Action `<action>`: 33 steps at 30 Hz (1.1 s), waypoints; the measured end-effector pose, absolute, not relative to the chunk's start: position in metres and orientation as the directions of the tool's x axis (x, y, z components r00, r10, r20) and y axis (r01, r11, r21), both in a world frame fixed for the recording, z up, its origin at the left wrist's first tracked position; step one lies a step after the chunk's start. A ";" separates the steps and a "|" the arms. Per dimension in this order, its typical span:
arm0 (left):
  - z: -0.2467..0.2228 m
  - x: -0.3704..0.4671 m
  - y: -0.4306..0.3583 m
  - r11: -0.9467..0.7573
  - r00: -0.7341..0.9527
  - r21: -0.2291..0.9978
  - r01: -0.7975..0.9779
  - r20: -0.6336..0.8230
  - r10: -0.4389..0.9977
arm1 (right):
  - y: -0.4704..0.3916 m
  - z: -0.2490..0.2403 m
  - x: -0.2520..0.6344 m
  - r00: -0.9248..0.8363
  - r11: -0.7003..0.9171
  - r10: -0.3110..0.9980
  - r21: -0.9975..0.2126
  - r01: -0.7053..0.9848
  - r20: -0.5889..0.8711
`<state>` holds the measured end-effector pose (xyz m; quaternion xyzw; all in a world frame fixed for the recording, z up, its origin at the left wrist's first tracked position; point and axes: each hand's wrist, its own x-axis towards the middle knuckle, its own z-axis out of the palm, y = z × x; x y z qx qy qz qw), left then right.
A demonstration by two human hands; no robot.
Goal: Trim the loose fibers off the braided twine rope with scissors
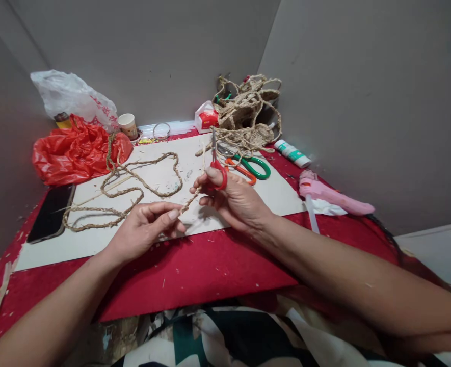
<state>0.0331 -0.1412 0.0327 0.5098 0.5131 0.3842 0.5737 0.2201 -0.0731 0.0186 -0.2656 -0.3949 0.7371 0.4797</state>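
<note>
My left hand point(149, 224) pinches a thin braided straw cord point(189, 204) between thumb and fingers, near the front of the white board. Small scissors with red handles point(220, 176) are in my right hand point(236, 201), their blades pointing up and away from me. The cord's end runs up to the fingertips of my right hand, with loose strands sticking up beside the blades. A long braided cord point(124, 193) winds in loops over the left half of the board; its link to the held piece is hidden by my left hand.
The white board point(53, 255) lies on a red cloth point(217, 270). Larger scissors with green and orange handles point(261, 168) rest before a heap of straw rope point(248, 112). A phone point(51, 214), red plastic bag point(78, 153), paper cup point(128, 126) and pink glue gun point(332, 196) lie around.
</note>
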 end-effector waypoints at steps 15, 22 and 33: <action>0.028 0.035 -0.143 0.267 0.206 0.963 -0.031 -0.255 0.945 | -0.058 0.025 0.228 -0.220 -0.181 0.971 -0.885 -0.429 -0.092; 0.031 0.028 -0.137 0.279 0.071 0.932 -0.232 -0.270 0.960 | -0.061 0.036 0.241 -0.332 -0.207 0.939 -0.916 -0.344 -0.087; 0.029 0.024 -0.134 0.201 0.026 0.922 -0.330 -0.204 0.979 | -0.103 0.016 0.225 -0.917 -0.666 0.370 -0.731 -0.149 -0.151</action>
